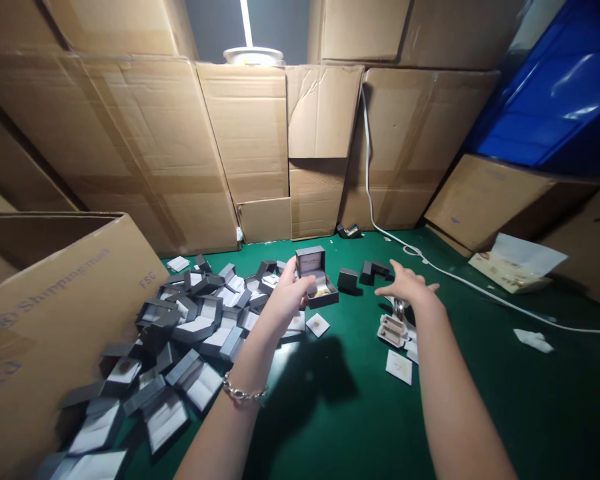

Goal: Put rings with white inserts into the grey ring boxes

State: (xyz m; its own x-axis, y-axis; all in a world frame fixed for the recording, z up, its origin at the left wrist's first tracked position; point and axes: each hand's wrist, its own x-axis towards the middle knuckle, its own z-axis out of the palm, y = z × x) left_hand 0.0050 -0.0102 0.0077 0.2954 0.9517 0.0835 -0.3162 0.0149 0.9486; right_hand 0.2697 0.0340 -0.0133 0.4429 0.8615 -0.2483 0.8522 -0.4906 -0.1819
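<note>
My left hand (295, 288) grips a small dark jewelry box (325, 293) with its lid raised; inside are a white lining and something gold-coloured. My right hand (407, 283) hovers with fingers spread over a small cluster of items, among them a beige tray-like piece (393, 330) and a shiny metal thing partly hidden under the palm. Below that lies a white square card (399, 367). Another white card (318, 325) rests beneath the held box. Between my hands stand a closed dark box (348, 280) and a couple more dark boxes (373, 271).
Many opened dark boxes (195, 313) with white linings are heaped at left, beside a large open carton (65, 300). Stacked cartons (250, 133) wall the back of the green table (310, 413). A white cable (460, 283) crosses the right side, near a paper-filled box (510, 270).
</note>
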